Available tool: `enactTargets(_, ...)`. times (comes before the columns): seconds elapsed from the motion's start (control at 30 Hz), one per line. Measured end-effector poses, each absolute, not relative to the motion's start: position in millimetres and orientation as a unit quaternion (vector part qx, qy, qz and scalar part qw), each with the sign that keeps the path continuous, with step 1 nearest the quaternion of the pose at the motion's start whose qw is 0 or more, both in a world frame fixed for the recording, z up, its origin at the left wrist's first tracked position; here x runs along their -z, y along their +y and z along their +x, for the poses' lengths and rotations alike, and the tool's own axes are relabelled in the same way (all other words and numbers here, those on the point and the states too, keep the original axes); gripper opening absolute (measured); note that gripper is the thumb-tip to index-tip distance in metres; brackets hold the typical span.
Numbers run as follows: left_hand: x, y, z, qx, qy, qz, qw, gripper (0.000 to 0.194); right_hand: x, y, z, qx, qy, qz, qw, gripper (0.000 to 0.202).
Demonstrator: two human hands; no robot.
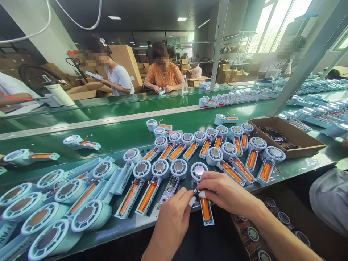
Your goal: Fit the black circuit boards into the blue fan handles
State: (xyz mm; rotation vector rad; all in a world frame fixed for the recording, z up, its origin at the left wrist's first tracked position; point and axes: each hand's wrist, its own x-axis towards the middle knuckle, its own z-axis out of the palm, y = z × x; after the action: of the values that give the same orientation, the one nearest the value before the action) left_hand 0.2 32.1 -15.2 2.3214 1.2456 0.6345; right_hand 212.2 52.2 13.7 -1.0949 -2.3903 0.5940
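Observation:
A light-blue handheld fan (206, 214) lies at the table's front edge, its round head away from me and its handle open over an orange battery. Both hands meet above the neck of this fan. My left hand (174, 217) is closed in a pinch, thumb and forefinger on a tiny dark and pale piece. From the other side, my right hand (224, 190) pinches at the same spot, its fingers covering part of the fan. What kind of piece they hold is too small to tell. Left of them lies a fan with a bare circuit board (168, 192) along its handle.
Rows of similar fans (146, 195) crowd the table around my hands. A cardboard tray (304, 150) with small dark parts stands at the right. Below the edge is a box of more fans (252, 233). Across the green conveyor (116, 123), several people work.

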Motion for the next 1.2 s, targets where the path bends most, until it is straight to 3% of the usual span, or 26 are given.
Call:
enactTargets(0.17,19.4,30.3,-0.2,-0.236,0.455,0.833,0.21,0.033,-5.0,51.3,209.3,-0.195,-0.87,-0.399,0.216,0.016)
enactTargets(0.27,25.1,27.0,-0.2,-0.26,0.474,0.809,0.23,0.033,-5.6,48.1,209.2,-0.246,-0.838,-0.422,0.243,0.014)
enactTargets(0.43,32.4,20.9,2.0,-0.316,0.546,0.734,0.251,0.035,-12.6,41.0,219.5,-0.328,-0.808,-0.395,0.291,0.037)
enactTargets(0.6,35.2,15.8,4.8,-0.333,0.587,0.673,0.302,0.03,-11.9,33.7,221.1,-0.32,-0.824,-0.415,0.215,0.06)
enactTargets(0.73,37.0,14.7,3.8,-0.362,0.59,0.652,0.308,0.024,-5.8,36.2,217.5,-0.299,-0.829,-0.429,0.199,0.042)
enactTargets(1.0,27.8,9.2,4.5,-0.379,0.593,0.634,0.321,0.025,8.9,39.3,208.6,-0.362,-0.752,-0.408,0.369,0.012)
enactTargets(1.2,17.0,5.6,6.0,-0.36,0.531,0.707,0.298,0.027,9.3,27.0,193.0,-0.368,-0.726,-0.446,0.373,0.008)
